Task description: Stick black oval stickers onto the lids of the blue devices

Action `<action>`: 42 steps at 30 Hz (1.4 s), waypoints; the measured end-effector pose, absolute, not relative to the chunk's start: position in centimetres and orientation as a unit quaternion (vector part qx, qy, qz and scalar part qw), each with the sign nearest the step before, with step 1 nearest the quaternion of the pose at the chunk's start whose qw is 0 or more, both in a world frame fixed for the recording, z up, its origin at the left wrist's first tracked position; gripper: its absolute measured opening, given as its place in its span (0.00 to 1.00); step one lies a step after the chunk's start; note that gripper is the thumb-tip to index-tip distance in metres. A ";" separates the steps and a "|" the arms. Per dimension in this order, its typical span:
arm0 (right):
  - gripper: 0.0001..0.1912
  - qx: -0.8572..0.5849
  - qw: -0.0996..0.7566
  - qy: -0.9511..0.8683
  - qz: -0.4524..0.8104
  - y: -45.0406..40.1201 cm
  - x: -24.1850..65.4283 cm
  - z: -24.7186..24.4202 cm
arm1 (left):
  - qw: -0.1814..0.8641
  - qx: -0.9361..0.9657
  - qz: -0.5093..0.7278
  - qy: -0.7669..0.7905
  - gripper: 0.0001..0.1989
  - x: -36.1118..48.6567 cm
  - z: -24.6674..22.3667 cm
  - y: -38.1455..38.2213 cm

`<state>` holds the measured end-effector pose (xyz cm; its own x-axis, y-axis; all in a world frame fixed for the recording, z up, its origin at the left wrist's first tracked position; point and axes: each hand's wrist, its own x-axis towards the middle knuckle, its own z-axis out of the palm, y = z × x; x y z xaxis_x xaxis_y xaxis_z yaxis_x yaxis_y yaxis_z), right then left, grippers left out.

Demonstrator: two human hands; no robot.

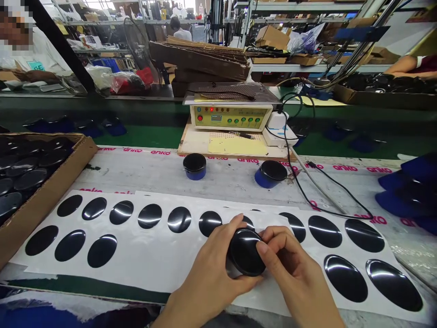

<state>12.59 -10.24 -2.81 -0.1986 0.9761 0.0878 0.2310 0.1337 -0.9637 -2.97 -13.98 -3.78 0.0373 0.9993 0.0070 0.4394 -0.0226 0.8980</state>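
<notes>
My left hand [213, 269] is wrapped round a round unit with a glossy black top [246, 253], held tilted toward me above the sheets. The thumb and fingertips of my right hand [290, 262] press at the right rim of that same top. Beneath both hands lie white sheets [150, 259] bearing rows of glossy black round stickers [179, 219]. Larger-looking black stickers [345, 278] lie to the right of my right hand. Beyond the sheets stand two blue round units with black tops, one in the middle [194, 166] and one farther right [271, 173].
A cardboard box [51, 191] of black-topped units is at left. A tester box [230, 117] with lit indicators stands at the back, its cables [341, 196] trailing right. Blue units [409, 187] are stacked at right. More sit on the green belt [150, 127]. Other people are beyond.
</notes>
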 end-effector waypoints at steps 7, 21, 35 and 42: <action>0.11 -0.487 0.427 -0.631 0.428 -10.3 12.3 -2.5 | 0.371 0.620 0.367 0.586 0.47 -3.0 -3.8 -13.9; 0.12 -0.478 0.401 -0.648 0.436 -9.9 12.4 -2.3 | 0.351 0.626 0.368 0.592 0.47 -2.8 -3.9 -13.9; 0.11 -0.527 0.292 -0.751 0.271 -5.8 18.8 -1.1 | 0.124 0.799 0.263 0.526 0.22 -3.5 -2.7 -15.2; 0.08 -0.386 0.129 -0.853 0.326 -5.7 17.5 -0.3 | 0.005 0.660 0.326 0.677 0.21 -14.9 3.1 -3.4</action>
<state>17.52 -5.70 -0.30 -0.6681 0.7434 -0.0313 0.5749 0.4890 -0.6560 -14.90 -3.43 3.06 -0.1276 0.8966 0.4240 0.8906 -0.0845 0.4468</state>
